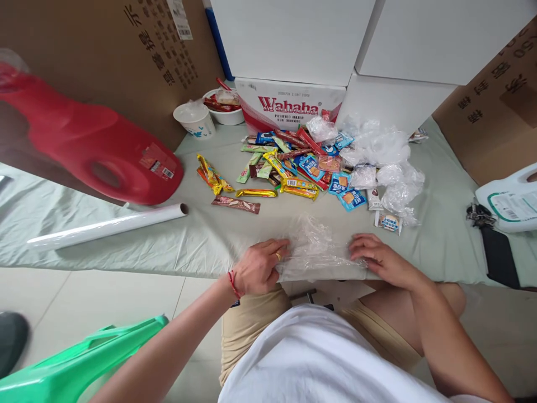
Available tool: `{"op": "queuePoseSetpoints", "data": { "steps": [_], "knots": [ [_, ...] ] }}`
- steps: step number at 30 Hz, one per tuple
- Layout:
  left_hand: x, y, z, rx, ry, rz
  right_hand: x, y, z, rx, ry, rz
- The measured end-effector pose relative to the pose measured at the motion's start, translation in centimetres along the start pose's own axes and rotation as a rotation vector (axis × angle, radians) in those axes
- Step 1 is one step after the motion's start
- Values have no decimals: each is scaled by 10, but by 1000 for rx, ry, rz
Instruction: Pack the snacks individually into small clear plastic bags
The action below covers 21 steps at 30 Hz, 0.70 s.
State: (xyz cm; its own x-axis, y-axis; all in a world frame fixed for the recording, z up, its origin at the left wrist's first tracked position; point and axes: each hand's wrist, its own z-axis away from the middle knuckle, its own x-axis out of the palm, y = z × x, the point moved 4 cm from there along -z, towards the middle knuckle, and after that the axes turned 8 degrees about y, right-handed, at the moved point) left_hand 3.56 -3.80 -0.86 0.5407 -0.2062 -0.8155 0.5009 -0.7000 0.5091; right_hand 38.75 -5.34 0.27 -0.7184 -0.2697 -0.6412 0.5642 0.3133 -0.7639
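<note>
A crumpled sheet of clear plastic wrap point(312, 246) lies at the table's front edge, between my hands. My left hand point(258, 266), with a ring and a red bracelet, has its fingers closed on the sheet's left edge. At the right edge, the bent fingers of my right hand point(375, 254) grip the film. Beyond them is a pile of wrapped snacks: yellow packets point(300, 187), blue biscuit packets point(351, 198) and a brown wafer bar point(235, 204). Bunched clear plastic wrap point(388, 148) sits on the pile's right side. A small biscuit packet point(388, 222) lies beyond my right hand.
A roll of plastic wrap point(109, 226) and a large red bottle point(109, 145) lie left. A paper cup point(194, 119) and white bowl point(226, 115) stand behind. White boxes point(293, 39) line the back. A white bottle point(512, 198) is right; a green stool point(84, 358) is below.
</note>
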Motion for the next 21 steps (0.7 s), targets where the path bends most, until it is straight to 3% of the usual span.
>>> {"op": "queuePoseSetpoints", "data": {
  "steps": [2, 4, 6, 8, 11, 14, 17, 21],
  "knots": [
    [-7, 2, 0, -147, -20, 259, -17, -10, -1, 34, 61, -29],
    [-11, 1, -5, -341, 31, 393, -33, -22, -13, 60, 234, -44],
    [-10, -1, -13, -544, 137, 312, -29, -32, -33, 75, 351, -34],
    [-3, -1, -22, -701, 247, 101, -1, -38, -56, 98, 318, 8],
    [13, 5, -39, -784, 351, -116, 59, -38, -83, 152, 191, 131],
    [25, 6, -54, -827, 422, -163, 93, -34, -89, 195, 243, 159],
    [27, 3, -62, -900, 449, -154, 95, -31, -82, 209, 305, 2],
    [32, -4, -65, -962, 308, -66, 80, -26, -74, 286, 402, -179]
  ]
}}
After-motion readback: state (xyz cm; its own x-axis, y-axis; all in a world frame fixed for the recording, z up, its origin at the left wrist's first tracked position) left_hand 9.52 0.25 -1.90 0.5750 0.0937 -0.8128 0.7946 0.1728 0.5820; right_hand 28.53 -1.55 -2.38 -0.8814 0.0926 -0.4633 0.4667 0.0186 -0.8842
